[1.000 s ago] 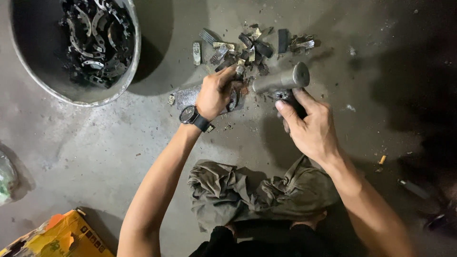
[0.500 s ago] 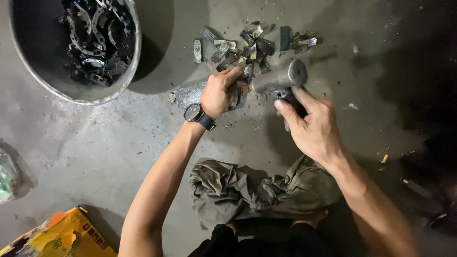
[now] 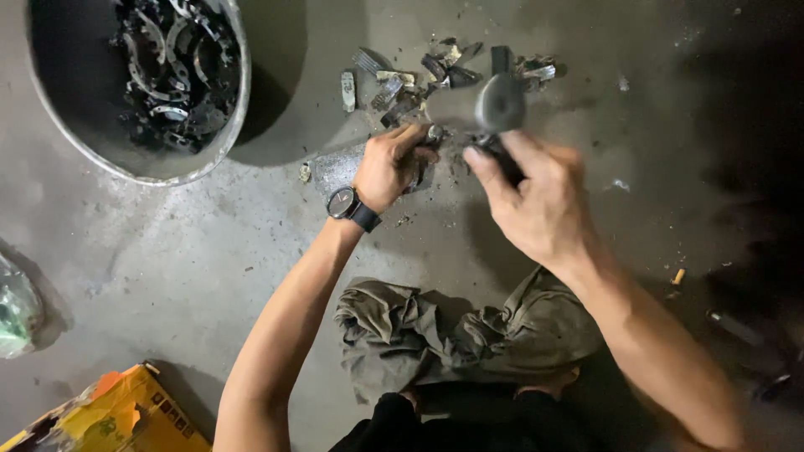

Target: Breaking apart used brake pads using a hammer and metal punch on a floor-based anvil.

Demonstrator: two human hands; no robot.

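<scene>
Your right hand (image 3: 540, 205) is closed around the dark handle of a hammer (image 3: 500, 105), whose grey head is blurred and raised just above the floor, near the scrap pile. Your left hand (image 3: 389, 163), with a black wristwatch (image 3: 345, 203) on the wrist, has its fingers curled down over a small metal piece (image 3: 433, 136) that it pins against a flat grey slab (image 3: 335, 167) lying on the concrete floor (image 3: 209, 268); the piece itself is mostly hidden by your fingers, so you cannot tell its exact shape. The hammer head sits just to the right of and above that piece.

Beyond your hands, a scatter of dark metal scraps (image 3: 435, 75) lies on the floor. To the upper left stands a round metal basin (image 3: 230, 125) holding curved metal parts (image 3: 163, 67). Below your forearms a crumpled olive-grey cloth (image 3: 435, 335) lies on the floor. At the bottom left corner is a yellow and orange cardboard box (image 3: 109, 414), and at the left edge a greenish plastic bag (image 3: 12, 314).
</scene>
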